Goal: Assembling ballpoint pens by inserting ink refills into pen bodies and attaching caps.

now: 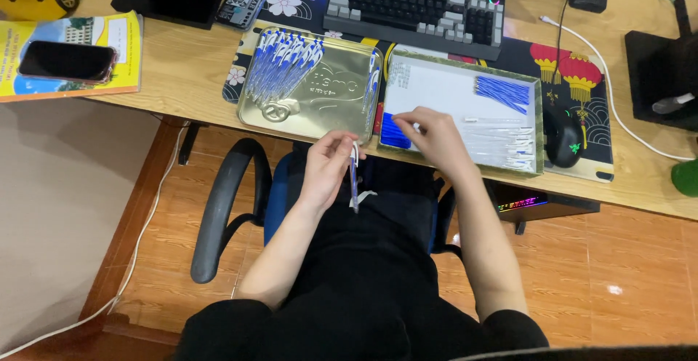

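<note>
Left fingers: pinched shut around the upper end of a slim blue pen [353, 179], so the left hand [326, 166] lets it hang upright over the lap, tip down, free of the desk edge.
Right fingers: curled down with the tips together over the near left corner of the tray; the right hand [435, 137] seems to nip something small and pale there, but whether it has a grip I cannot tell.
Pen: thin, smooth plastic, blue barrel with a white part at the top; a pale scrap shows just beside its lower end.
Tray [539, 125]: shallow and rectangular with a greenish rim and white floor, set flat in front of the body so both hands can reach it.
Blue pieces [504, 92]: thin rods, laid in a loose fan at the far right corner of the tray.
White pieces [509, 143]: slender, pale sticks, lined up side by side along the tray's right half.
Blue block [394, 131]: dark blue patch at the near left corner, just beside the right fingers.
Tin lid [320, 106]: shiny gold metal, embossed, lying flat to the left of the tray and touching it.
Finished pens [287, 63]: blue and white, fanned together in the tin lid's far left corner; a few more stand along its right edge.
Desk [189, 70]: pale wood, with a keyboard [414, 5] behind the tray and a black mouse [563, 137] to its right.
</note>
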